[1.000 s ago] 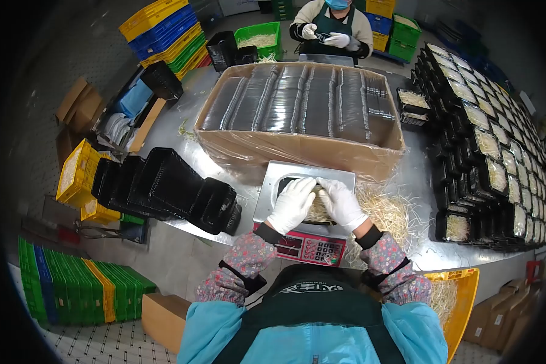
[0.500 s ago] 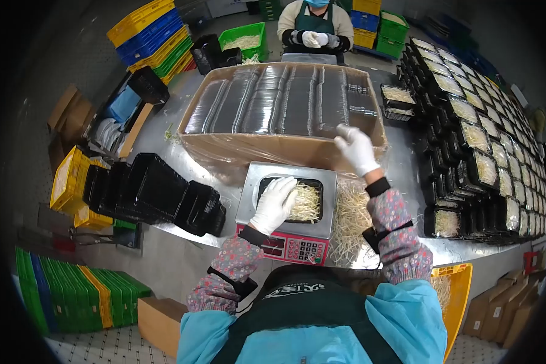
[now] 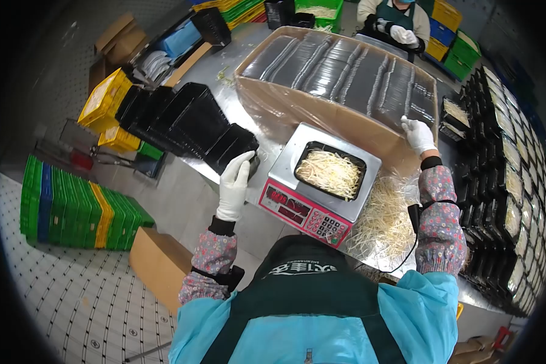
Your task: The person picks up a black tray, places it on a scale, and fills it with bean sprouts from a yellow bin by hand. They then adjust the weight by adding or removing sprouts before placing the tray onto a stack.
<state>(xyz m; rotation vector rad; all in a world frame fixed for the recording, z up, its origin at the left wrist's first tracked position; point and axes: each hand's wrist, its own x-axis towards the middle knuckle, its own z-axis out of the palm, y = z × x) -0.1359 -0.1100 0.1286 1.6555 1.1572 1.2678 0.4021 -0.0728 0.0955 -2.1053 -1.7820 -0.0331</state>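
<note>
A black tray of bean sprouts point(image 3: 330, 173) rests on the platform of a red-fronted digital scale point(image 3: 288, 156). To the left of the scale, my gloved left hand point(image 3: 233, 189) is raised with its fingers stretched out, the tips right at the end of a row of nested black trays point(image 3: 185, 118). My gloved right hand point(image 3: 418, 136) is at the near right side of a cardboard box point(image 3: 321, 112) packed with stacks of clear plastic lids point(image 3: 330, 68). Its fingers are bent together, and I cannot tell what is between them.
Loose sprouts point(image 3: 382, 218) lie heaped on the metal table right of the scale. Filled trays point(image 3: 512, 158) rise in tall stacks along the right. A co-worker point(image 3: 400, 27) with gloved hands together is across the table. Green crates point(image 3: 82, 206) and a cardboard carton point(image 3: 161, 264) stand lower left.
My left hand has left the sprouts on the scale and moved left to the black trays. My right hand stays by the box, its fingers now more bent. The view has turned and shifted.
</note>
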